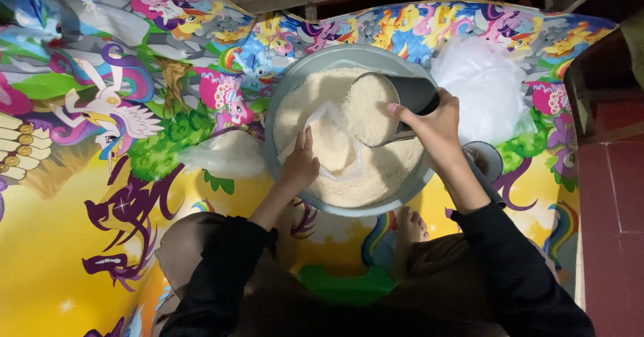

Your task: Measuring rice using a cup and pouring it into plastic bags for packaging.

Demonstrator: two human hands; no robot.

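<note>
A wide grey basin [282, 88] full of white rice sits on a colourful cartoon mat. My right hand [435, 127] grips a dark metal cup [402, 99] heaped with rice, tilted over the basin. My left hand [300, 164] holds open a clear plastic bag [335, 146] that lies on the rice in the basin, just under the cup's mouth. Both arms wear black sleeves.
A pile of clear plastic bags [479, 88] lies right of the basin. Another filled clear bag [225, 154] rests on the mat [80, 229] to the left. A small round lid-like object [486, 159] sits by my right wrist. My bare foot [409, 228] is below the basin. Red tiled floor [614, 196] is at right.
</note>
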